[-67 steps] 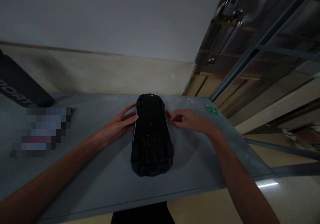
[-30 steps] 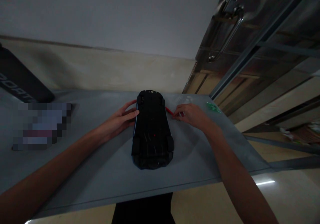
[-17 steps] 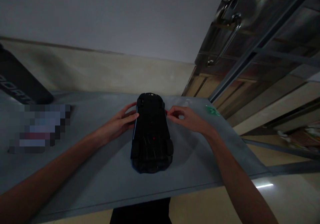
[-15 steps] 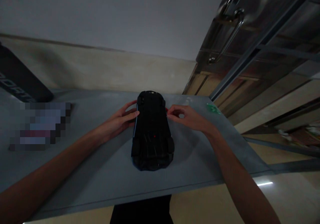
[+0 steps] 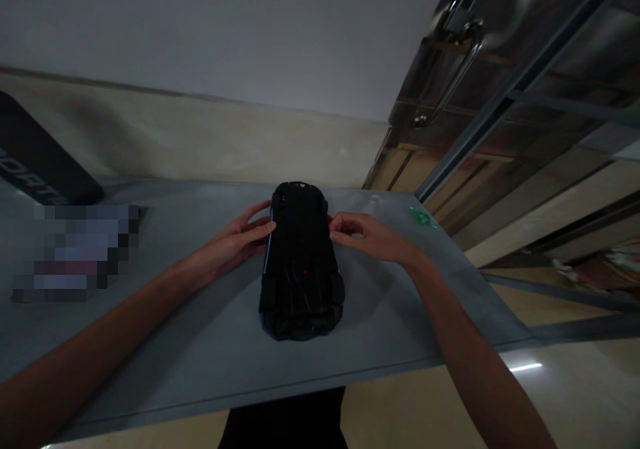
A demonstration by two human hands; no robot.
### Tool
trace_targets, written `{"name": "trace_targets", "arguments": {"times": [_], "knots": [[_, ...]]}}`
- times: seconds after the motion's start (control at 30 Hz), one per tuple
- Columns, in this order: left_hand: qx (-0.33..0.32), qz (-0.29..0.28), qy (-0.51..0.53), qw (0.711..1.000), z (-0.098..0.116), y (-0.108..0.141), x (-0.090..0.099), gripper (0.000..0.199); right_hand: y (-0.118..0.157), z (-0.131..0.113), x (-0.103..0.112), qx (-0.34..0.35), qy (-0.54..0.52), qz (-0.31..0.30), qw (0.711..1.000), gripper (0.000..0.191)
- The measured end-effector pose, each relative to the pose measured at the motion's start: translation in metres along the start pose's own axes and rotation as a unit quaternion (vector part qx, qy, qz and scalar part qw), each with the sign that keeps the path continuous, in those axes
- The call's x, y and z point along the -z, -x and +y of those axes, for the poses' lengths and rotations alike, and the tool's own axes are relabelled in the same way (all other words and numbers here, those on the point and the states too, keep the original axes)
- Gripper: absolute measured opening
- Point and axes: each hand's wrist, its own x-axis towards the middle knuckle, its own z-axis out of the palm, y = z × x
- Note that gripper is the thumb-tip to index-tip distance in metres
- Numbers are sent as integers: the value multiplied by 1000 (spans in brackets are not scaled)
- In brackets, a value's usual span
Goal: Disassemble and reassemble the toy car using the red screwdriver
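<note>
A black toy car [image 5: 303, 255] lies upside down on the grey table [image 5: 200, 362], its wheels and underside facing up. A small red dot shows on its underside. My left hand [image 5: 245, 232] grips the car's left side, thumb on the upper edge and fingers partly hidden behind it. On the opposite side, my right hand [image 5: 363, 232] has thumb and fingers curled together in a pinch against the car's right edge. A bit of red shows by those fingertips; the exact contact is hard to see.
A dark case with pale lettering [image 5: 45, 162] stands at the back left, near a blurred-out flat item [image 5: 80, 255]. A green scrap [image 5: 423, 217] lies by the right end of the table. Behind runs a wall [image 5: 225, 35]; a metal frame [image 5: 500, 112] rises on the right.
The view has shifted slightly, so everything sits a little further left. Both hands keep their places at the car's sides; the right fingers look slightly more closed.
</note>
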Motion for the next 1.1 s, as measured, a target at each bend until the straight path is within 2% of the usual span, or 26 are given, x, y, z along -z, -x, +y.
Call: {"name": "trace_targets", "arguments": {"times": [0.2,0.4,0.7,1.0,1.1], "knots": [[-6,-11,-5,1000,-2,-1,4,79,-5,12,-5,9,-62,-19,998,42],[-3,-11,-10,1000,-4,-2,7,90,-9,22,-11,10,-119,-38,992,54],[-12,-20,-24,999,0,1,3,87,-12,24,-14,0,-142,-41,989,48],[-16,-6,-11,1000,-3,-1,4,74,-13,22,-14,-19,-173,-31,984,45],[-11,-6,-13,1000,-2,0,4,76,-17,22,-23,-33,-174,0,984,42]]}}
